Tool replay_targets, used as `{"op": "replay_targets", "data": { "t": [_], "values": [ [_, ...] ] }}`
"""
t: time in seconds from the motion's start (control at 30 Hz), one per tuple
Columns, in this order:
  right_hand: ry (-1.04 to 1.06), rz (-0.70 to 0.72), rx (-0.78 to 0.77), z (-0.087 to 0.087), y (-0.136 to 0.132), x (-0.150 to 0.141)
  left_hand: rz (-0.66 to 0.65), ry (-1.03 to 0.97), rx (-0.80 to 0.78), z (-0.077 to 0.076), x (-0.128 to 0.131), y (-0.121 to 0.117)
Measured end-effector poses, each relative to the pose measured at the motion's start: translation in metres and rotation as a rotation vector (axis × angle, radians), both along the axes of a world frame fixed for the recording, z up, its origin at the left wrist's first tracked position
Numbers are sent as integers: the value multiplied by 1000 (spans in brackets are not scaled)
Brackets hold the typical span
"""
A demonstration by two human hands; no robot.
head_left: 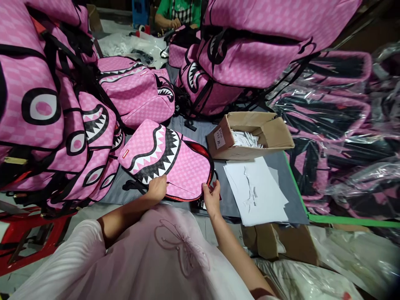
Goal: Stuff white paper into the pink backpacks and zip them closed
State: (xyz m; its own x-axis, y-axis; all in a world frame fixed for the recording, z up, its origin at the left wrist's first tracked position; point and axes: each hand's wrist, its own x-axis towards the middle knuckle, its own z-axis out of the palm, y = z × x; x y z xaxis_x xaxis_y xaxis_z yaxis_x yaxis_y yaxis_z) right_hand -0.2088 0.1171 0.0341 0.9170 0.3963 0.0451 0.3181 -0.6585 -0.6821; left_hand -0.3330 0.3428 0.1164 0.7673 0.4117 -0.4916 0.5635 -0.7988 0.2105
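A pink checkered backpack (193, 171) with a black-and-white shark-mouth print lies on the grey table in front of me. Along its right end the zip is partly undone, and red lining shows at the edge. My left hand (158, 187) is closed on the near side of the bag, its fingertips hidden. At the lower right corner, my right hand (212, 198) has its thumb on the bag's rim and its fingers curled beside it, gripping that edge. Just right of the bag, white paper sheets (265, 196) lie with small slips on top.
An open cardboard box (218, 139) of white packets stands behind the sheets. Pink backpacks (40, 104) are piled at left, with another stack (250, 62) at the back. Plastic-wrapped bags (325, 104) fill the right. A co-worker in green (162, 8) sits across; a red stool (31, 237) is lower left.
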Motion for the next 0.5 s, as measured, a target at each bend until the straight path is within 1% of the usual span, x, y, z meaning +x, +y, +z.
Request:
{"op": "replay_targets", "data": {
  "t": [0.1,0.2,0.3,0.4,0.5],
  "values": [
    [134,-156,109,-2,7,3,-38,-9,3,2,0,-4],
    [220,-143,170,6,13,3,-65,0,-3,-1,-1,-8],
    [260,-155,218,14,16,1,-63,13,-16,-4,-2,-8],
    [278,-172,216,19,17,-2,-43,10,-35,-4,-3,-6],
    [274,-182,206,21,18,-3,10,31,-47,-2,-1,-4]
  ]
}}
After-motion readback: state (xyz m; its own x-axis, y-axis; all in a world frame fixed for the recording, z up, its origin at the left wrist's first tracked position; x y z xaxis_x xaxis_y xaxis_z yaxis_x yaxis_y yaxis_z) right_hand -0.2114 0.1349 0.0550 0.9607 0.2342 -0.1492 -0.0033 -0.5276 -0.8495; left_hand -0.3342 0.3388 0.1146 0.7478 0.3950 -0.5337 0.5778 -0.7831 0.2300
